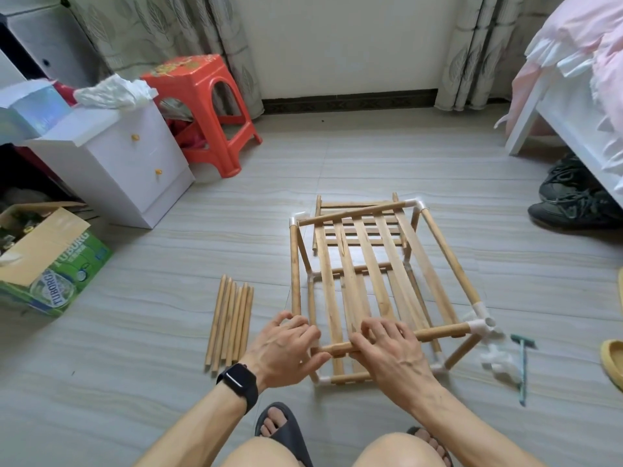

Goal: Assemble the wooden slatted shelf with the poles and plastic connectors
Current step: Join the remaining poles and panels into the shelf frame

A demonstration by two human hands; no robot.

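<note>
Now the left hand [286, 345] grips one end of the shelf's [349, 274] front pole [438, 333]. The right hand [391, 352] clasps its middle.

We look forward and down from head height onto the shelf frame [349, 281], close below us, the wall [337, 45] beyond it.

Hands: two, left hand [286, 342] and right hand [387, 348]. Wristwatch [237, 382]: one. Slatted panels [325, 261]: three. Loose poles [231, 325] beside the frame: probably seven, too tightly bundled for a firm count. White plastic connectors [480, 326]: six in plain view. Red stool [199, 96]: one. White cabinet [114, 163]: one, with two knobs [135, 137]. Cardboard box [50, 264]: one. Dark shoes [573, 203]: two. Sandals [279, 429]: two. Green tool [522, 365]: one.
</note>
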